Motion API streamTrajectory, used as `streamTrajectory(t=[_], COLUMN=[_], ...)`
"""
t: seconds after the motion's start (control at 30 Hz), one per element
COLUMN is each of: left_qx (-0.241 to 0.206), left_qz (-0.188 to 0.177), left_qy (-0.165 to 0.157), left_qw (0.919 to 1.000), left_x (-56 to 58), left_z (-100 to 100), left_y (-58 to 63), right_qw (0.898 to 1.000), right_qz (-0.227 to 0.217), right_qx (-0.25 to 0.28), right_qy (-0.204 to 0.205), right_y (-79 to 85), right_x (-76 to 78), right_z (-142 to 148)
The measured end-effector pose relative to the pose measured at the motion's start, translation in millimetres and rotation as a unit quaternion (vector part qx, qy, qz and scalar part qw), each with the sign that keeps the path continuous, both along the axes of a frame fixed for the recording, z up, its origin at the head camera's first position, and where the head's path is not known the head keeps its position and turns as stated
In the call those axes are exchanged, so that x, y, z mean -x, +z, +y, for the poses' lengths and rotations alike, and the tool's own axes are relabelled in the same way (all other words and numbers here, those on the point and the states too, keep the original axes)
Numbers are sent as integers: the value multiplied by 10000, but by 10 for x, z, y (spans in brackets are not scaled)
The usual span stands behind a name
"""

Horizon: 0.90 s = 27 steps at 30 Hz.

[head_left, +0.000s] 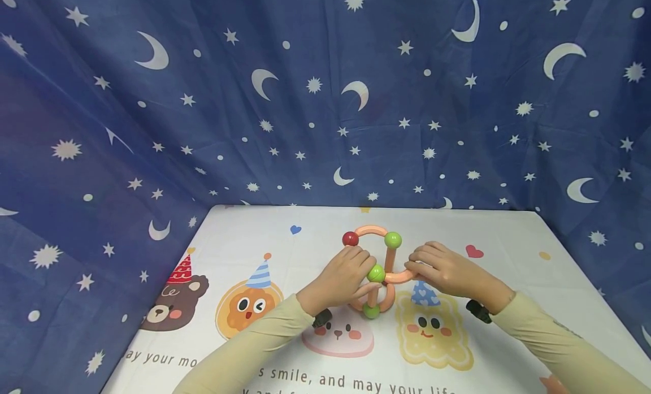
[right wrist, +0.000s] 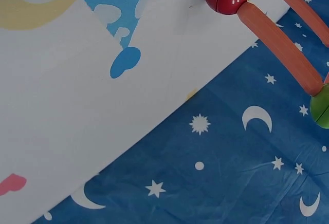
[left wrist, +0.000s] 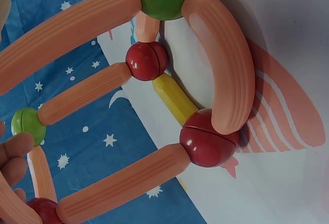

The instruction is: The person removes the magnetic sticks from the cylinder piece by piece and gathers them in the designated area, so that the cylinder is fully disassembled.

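A frame of orange rods and coloured balls stands on the table in the head view. My left hand grips its upper left side, next to a green ball. My right hand pinches the outer end of a curved orange rod, whose other end meets that green ball. In the left wrist view, left fingertips curl by another green ball. Red balls and a short yellow rod form the lower part. The right hand is out of the right wrist view.
A white tablecloth with cartoon prints and lettering covers the table. Behind and at the left hangs a blue curtain with moons and stars. Each wrist bears a dark camera strap.
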<state>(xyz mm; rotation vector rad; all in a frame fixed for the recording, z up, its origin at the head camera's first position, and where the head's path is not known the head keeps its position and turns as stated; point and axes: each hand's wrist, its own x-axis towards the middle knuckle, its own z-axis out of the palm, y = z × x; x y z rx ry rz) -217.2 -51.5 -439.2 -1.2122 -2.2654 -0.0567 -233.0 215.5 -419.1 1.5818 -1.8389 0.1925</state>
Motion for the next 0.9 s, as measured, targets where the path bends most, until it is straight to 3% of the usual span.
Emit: streamTrajectory(t=[0.17,0.33,0.6,0.9], left_qx=[23,-49,-124,19], left_qz=[0,-73,-93,-119], left_qy=[-4,-53,-83,39], left_qw=[10000,9999,9998,9999], left_x=[-5,-6,2,-9], left_z=[-3,-3,6,-3], left_y=[14,16,-3,6], right_qw=[9997,9989,9923,9834], right_qz=[11,157,362,147], right_qx=[123,444,981,1001], right_qy=[191,64,-662,-1507], right_y=[18,58,87,-187], right_x=[-4,27,199,539], right_z=[30,107,233,410])
